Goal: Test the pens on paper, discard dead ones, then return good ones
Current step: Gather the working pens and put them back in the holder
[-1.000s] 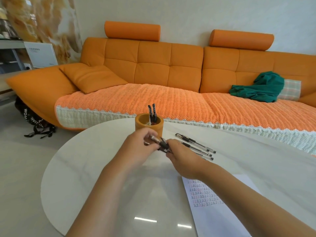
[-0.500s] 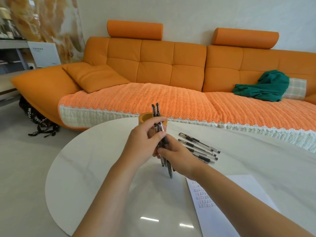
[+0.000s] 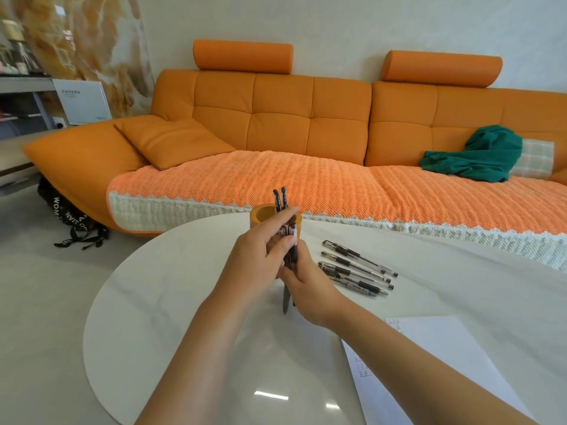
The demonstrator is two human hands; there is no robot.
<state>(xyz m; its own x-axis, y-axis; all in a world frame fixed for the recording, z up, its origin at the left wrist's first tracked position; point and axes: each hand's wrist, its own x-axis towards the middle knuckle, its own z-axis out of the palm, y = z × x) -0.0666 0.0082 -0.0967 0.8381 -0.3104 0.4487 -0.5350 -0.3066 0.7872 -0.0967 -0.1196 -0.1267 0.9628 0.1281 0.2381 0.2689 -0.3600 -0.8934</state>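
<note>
Both hands hold a small bunch of pens (image 3: 291, 256) upright over the white table (image 3: 184, 302), tips pointing down near the tabletop. My left hand (image 3: 260, 256) grips the bunch's upper part; my right hand (image 3: 306, 286) grips it lower down. Just behind the hands stands an orange pen holder (image 3: 259, 217) with two black pens (image 3: 280, 199) sticking out. Several more pens (image 3: 356, 268) lie side by side on the table to the right. A white sheet of paper (image 3: 445, 363) with scribbled test marks lies at the near right.
An orange sofa (image 3: 276, 118) with a woven cover runs behind the table. A green cloth (image 3: 478, 154) lies on its right seat. A black bag (image 3: 70, 219) sits on the floor at the left, beside a shelf with a white box (image 3: 81, 101).
The bunch of pens was turned from lying sideways between the hands to standing upright with tips down. Both hands rose slightly toward the holder.
</note>
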